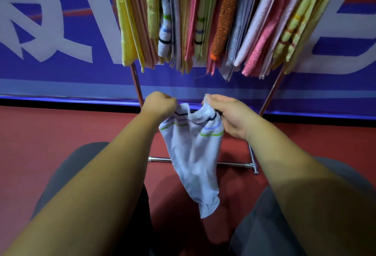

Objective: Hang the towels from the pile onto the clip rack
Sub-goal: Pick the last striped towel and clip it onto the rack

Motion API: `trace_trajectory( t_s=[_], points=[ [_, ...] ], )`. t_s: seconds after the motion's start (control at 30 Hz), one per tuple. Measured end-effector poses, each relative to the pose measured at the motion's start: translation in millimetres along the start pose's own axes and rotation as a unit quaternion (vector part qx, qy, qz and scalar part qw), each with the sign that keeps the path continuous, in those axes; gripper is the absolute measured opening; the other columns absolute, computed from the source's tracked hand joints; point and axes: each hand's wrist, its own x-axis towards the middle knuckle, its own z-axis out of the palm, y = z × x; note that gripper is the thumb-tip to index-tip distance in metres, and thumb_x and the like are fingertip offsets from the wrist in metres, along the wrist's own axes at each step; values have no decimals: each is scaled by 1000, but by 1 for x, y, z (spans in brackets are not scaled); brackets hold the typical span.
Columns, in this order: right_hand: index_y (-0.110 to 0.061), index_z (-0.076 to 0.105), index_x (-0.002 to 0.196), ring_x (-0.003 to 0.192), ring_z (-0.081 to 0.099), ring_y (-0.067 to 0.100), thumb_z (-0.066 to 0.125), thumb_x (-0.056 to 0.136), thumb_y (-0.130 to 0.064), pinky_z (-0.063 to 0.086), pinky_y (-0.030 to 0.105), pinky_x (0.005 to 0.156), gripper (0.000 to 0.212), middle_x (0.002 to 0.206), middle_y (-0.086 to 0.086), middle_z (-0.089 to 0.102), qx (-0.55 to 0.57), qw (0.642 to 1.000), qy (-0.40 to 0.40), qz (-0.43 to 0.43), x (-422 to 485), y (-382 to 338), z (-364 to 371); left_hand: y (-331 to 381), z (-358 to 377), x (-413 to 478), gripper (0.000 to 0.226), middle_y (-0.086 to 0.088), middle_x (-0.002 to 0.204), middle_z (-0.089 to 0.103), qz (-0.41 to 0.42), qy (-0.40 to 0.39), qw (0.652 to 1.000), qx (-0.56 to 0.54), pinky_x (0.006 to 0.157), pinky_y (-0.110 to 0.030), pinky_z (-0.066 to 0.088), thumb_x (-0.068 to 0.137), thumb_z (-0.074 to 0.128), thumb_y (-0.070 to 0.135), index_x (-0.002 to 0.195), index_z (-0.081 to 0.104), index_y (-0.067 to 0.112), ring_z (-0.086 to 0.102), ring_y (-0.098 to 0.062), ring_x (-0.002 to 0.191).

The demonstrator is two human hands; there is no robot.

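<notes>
Seen from the head camera, a person holds a pale blue striped towel stretched between both hands below a crowded clip rack. The left hand pinches one top corner in a closed fist; the right hand grips the bunched opposite edge. The cloth hangs free above the red floor, in front of a blue banner. With hanging towels packed tight, a free clip may prove hard to reach, and a loose pinch could drop the towel.

Lt-blue towel w/ green, navy stripes
</notes>
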Motion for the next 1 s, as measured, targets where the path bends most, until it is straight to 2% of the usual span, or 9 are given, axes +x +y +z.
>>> trace_trajectory(
  t_s=[0.07, 0.13, 0.2, 0.27, 0.37, 0.43, 0.57, 0.8, 1.0],
  points=[
    [-6, 67, 95, 69, 69, 13, 58, 107, -16, 60, 25, 67, 18, 73, 3, 70, -8, 998, -55, 32, -8, -1, 7, -1, 0, 4, 29, -8, 80, 78, -11, 13, 994, -103, 87, -40, 62, 76, 65, 35, 80, 81, 12, 74, -26, 85],
    [-5, 67, 94, 67, 70, 16, 58, 107, -13, 61, 27, 65, 18, 74, 6, 70, -15, 995, -91, 48, -12, 1, 10, -4, 1, 5, 7, -3, 82, 79, 8, 28, 988, -152, 87, -36, 61, 82, 75, 21, 81, 81, 17, 74, -21, 82],
    [-7, 68, 94, 73, 70, 17, 58, 107, -11, 60, 30, 74, 17, 81, 8, 71, -38, 995, -82, 39, -8, 5, 9, -4, 2, 6, 25, -7, 84, 75, -16, 15, 974, -226, 83, -37, 59, 79, 76, 1, 94, 78, 22, 69, -22, 75],
    [-9, 68, 94, 82, 68, 23, 55, 108, -7, 57, 36, 84, 19, 89, 13, 71, -53, 997, -42, 32, -1, 11, 8, -3, 1, 5, 36, -18, 92, 68, -90, -69, 945, -308, 89, -44, 57, 71, 69, -6, 99, 73, 16, 65, -27, 82],
    [-14, 68, 95, 92, 59, 29, 62, 101, -20, 47, 45, 87, 11, 95, 17, 66, -103, 994, 7, 36, 5, 17, 11, 2, -2, -2, 54, -30, 115, 62, -212, -269, 844, -414, 114, -45, 45, 64, 46, 0, 113, 63, -14, 62, -41, 105],
    [-15, 69, 95, 91, 58, 28, 66, 86, -38, 44, 47, 84, 25, 95, 14, 65, -130, 990, 21, 45, 11, 24, 12, 5, 1, -5, 59, -30, 133, 59, -238, -317, 806, -441, 110, -49, 50, 71, 42, 3, 124, 56, -19, 64, -47, 116],
    [-18, 70, 93, 90, 62, 26, 66, 82, -43, 51, 48, 85, 28, 94, 11, 70, -126, 991, 27, 45, 18, 32, 14, 7, 10, -12, 34, -22, 113, 72, -207, -311, 855, -360, 97, -42, 57, 98, 40, 2, 112, 71, -3, 71, -34, 97],
    [-12, 66, 115, 108, 68, 32, 50, 111, -18, 50, 58, 110, 17, 111, 18, 72, 5, 997, 14, 70, 23, 32, 14, 5, 18, -5, 35, -21, 131, 71, -154, -292, 864, -380, 114, -49, 49, 104, 57, 10, 135, 65, -4, 68, -35, 125],
    [-12, 70, 103, 101, 72, 28, 54, 109, -15, 54, 51, 105, 17, 101, 12, 77, 29, 998, 41, 30, 29, 31, 10, 15, 20, -13, 25, -18, 111, 78, -77, -278, 873, -392, 92, -44, 58, 107, 51, 8, 119, 73, 8, 76, -32, 94]
  ],
)
